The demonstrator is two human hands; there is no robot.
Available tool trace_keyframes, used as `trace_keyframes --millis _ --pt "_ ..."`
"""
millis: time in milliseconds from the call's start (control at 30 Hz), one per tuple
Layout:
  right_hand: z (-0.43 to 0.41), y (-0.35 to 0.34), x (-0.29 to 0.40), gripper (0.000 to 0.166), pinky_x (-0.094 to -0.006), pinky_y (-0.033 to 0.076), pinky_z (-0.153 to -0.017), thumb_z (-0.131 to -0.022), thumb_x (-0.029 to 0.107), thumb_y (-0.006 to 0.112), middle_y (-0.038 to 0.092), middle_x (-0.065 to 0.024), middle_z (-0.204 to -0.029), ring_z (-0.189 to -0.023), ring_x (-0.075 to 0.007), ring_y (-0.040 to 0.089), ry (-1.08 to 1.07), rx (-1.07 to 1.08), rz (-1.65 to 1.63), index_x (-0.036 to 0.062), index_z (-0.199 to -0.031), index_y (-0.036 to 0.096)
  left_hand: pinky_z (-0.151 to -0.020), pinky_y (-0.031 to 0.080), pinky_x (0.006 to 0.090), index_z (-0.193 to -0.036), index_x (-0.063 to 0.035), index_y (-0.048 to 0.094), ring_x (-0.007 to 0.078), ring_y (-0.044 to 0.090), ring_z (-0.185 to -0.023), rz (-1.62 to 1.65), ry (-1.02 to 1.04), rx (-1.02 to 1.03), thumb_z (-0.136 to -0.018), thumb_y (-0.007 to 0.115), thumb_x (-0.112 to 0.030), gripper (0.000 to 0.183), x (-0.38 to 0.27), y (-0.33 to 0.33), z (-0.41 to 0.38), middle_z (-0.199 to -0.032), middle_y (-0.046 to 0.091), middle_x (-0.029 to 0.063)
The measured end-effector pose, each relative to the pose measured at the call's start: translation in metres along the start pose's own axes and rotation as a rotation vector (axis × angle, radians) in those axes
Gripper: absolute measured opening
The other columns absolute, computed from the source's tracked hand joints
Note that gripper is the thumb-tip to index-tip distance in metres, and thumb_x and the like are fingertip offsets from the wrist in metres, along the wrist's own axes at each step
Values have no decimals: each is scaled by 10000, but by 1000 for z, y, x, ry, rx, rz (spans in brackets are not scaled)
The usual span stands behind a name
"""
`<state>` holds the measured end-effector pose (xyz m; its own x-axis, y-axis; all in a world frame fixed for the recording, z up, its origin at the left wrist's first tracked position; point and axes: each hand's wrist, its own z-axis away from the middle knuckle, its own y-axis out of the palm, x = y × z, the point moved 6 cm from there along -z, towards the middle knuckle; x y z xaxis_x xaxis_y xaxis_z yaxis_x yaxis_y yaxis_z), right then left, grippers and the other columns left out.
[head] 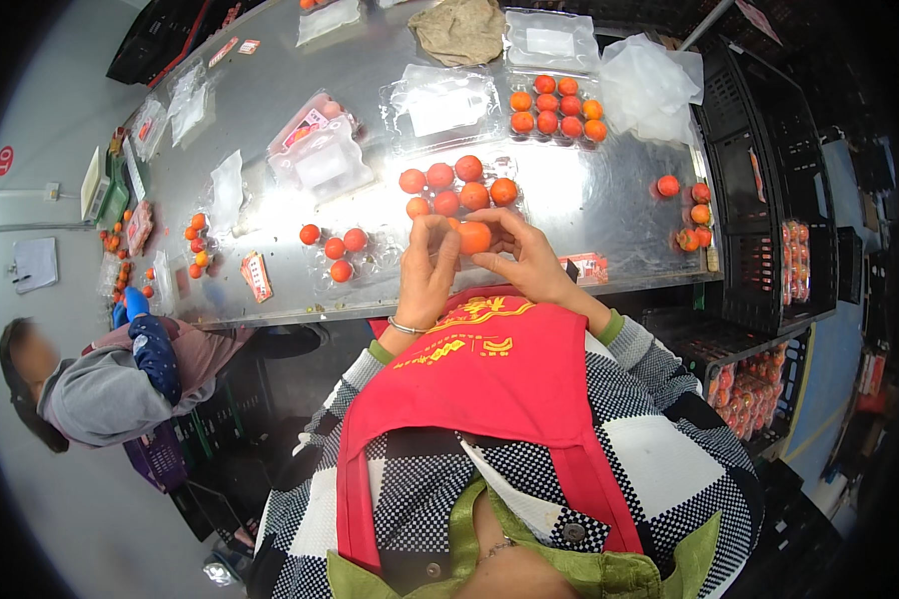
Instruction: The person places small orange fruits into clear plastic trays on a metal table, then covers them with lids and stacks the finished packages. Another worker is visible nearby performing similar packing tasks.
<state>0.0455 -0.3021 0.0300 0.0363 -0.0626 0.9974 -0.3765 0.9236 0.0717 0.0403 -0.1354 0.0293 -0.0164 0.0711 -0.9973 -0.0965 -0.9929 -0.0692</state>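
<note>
Between my left hand (433,258) and my right hand (521,251) is an orange-red tomato (473,237), held at the fingertips just above the near side of a clear plastic tray. Several red and orange tomatoes (446,203) sit in rows in that tray, partly hidden by my fingers. To the left, another clear tray (378,251) has several tomatoes (355,239) in it. Beyond, at the upper right, a fuller clear tray holds rows of tomatoes (547,121). An open clear tray or lid with a white pad (446,112) lies next to it.
The steel table (607,195) carries loose tomatoes (668,186) at its right end, white foam sheets (648,86), a brown cloth (457,31) and printed labels (255,275). Black crates (753,187) stand at the right. A co-worker with blue gloves (136,303) is at the far left.
</note>
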Motion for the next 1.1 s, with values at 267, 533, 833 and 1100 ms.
trace_keyframes --millis 267,533,833,1100 --pt "-1 -4 -18 460 -278 541 -847 -1029 194 699 686 -44 -1202 -1042 -124 663 191 -36 -394 27 -1428 543 -830 580 294 -1272 -15 521 145 682 -968 6 95 24 -1032 602 3 253 -2 5 0 -1104 652 77" --pt "0 -10 -16 471 -283 555 -868 -1014 174 716 682 -57 -1207 -1050 -128 666 192 -37 -391 23 -1426 543 -840 594 305 -1193 10 598 182 704 -969 -324 359 34 -888 733 97 345 -29 7 1 -1151 662 119" --pt "-4 -18 -21 446 -305 575 -965 -1004 138 719 657 -94 -1275 -1167 -166 658 197 -78 -367 14 -1398 551 -809 605 319 -1097 24 631 226 716 -937 -384 460 72 -816 780 120 333 -39 20 -11 -1143 664 147" --pt "-18 -46 -19 479 -323 513 -1067 -967 40 722 622 -106 -1354 -1237 -179 623 87 -122 -355 14 -1408 536 -860 559 359 -1115 -2 662 279 686 -1072 -529 465 3 -851 749 93 294 -43 21 -23 -1195 660 143"
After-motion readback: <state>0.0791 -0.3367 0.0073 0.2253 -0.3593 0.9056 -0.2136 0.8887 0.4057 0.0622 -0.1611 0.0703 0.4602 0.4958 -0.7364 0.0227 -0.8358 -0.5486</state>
